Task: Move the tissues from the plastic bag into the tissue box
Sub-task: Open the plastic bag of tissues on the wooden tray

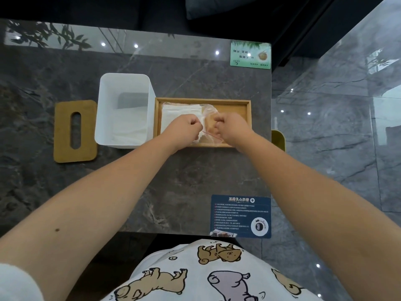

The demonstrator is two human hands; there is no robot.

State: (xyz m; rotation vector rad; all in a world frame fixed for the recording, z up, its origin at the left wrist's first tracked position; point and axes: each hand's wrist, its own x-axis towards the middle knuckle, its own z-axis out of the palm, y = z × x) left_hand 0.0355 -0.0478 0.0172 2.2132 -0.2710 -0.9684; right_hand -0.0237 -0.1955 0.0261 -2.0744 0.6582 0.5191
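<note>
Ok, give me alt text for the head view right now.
Both hands, left hand and right hand, pinch the plastic bag of tissues in a wooden tray. An open white tissue box stands left of it, its slotted lid alongside.

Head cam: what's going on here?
A person has both hands, the left hand and the right hand, pinched on the mouth of a clear plastic bag of tissues lying in a wooden tray. The white tissue box stands open beside it, some tissues already inside, its wooden lid set aside.
</note>
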